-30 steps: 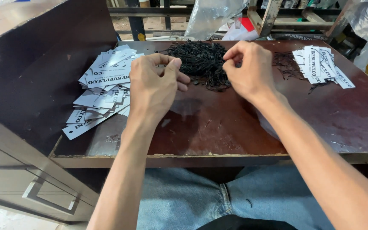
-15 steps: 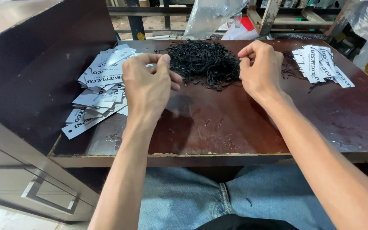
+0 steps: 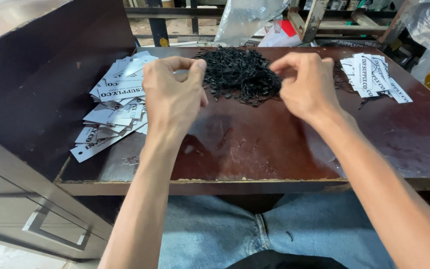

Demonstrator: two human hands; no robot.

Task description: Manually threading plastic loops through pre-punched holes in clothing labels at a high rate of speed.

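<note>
Cords, thin and black, lie in a tangled pile of cords (image 3: 240, 74) toward the far middle of the counter (image 3: 274, 144), and both hands hover just on the near side of it. Left of the pile the left hand (image 3: 175, 97) is raised off the counter, back toward the camera, thumb and forefinger curled together in a narrow pinch on a small pale piece that looks like a tag; what it is exactly I cannot tell. Right of that hand, at the pile's near right edge, the right hand (image 3: 307, 84) is also lifted, fingers bent inward and pinched close together; whether it grips a cord is too small to tell. Both forearms are bare and reach forward from the near edge of the counter, wrists slightly cocked.

Left of the pile, a loose heap of white paper tags (image 3: 115, 99) with dark print is spread about. Right of the pile, a smaller stack of white tags (image 3: 374, 74) lies near the far right corner. The counter is dark reddish-brown, worn and scuffed. Beyond the pile stand clear plastic bags (image 3: 250, 20) and wooden frames. Below the counter's near edge show blue jeans (image 3: 255, 234), and to the left a grey drawer (image 3: 36, 209) with a metal handle.
</note>
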